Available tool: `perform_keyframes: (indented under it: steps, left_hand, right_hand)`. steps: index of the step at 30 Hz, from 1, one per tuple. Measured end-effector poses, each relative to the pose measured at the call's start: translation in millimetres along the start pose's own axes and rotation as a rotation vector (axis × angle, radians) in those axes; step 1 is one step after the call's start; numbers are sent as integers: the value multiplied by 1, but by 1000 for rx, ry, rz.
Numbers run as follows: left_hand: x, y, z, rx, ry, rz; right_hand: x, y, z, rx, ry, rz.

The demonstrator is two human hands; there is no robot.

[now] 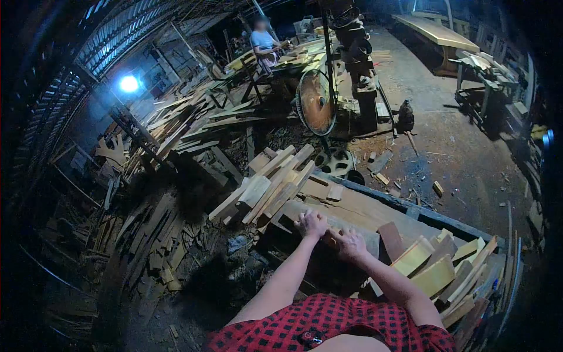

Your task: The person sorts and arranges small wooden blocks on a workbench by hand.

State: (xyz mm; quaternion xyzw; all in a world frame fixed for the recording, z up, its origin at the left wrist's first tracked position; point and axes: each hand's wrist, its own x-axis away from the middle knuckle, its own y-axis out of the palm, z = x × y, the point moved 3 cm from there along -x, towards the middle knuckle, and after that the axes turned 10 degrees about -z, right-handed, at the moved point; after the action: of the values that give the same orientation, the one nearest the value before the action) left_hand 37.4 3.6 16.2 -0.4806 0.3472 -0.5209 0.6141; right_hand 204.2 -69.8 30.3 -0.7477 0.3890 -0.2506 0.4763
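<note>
My left hand (312, 224) rests on a long wooden board (366, 236) on the workbench, its fingers bent over the wood. Just to the right, my right hand (352, 243) is on the same board, fingers curled against it. The hands are close together, and my thumbs and the board's underside are mostly hidden. A small wood block (335, 193) lies beyond them on the bench top (390, 210). A reddish-brown piece of wood (390, 240) leans right of my right hand.
Stacked wood strips (270, 189) lie at the bench's left end, and offcuts (431, 273) crowd its right end. A dark rail (404, 206) edges the far side. Beyond stand a fan (315, 102) and a seated person (265, 47). Scrap wood (146, 229) covers the floor at left.
</note>
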Motion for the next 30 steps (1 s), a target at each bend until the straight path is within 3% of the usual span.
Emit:
perform_keyframes:
  steps: [11,17,20,30]
  left_hand:
    - [-14,23,-16,-2,48,50]
    - [8,-12,6,-2,6,1]
    - [-9,15,-11,17,47,38]
    - [5,-3,3,32,11,37]
  right_hand:
    - [-1,-4,-1,-36,10,-55]
    - [-1,-3,-1,-41,50,-71]
    - [-1,-4,-2,-25,56,-64]
    - [-3,1,1,-63,39,-41]
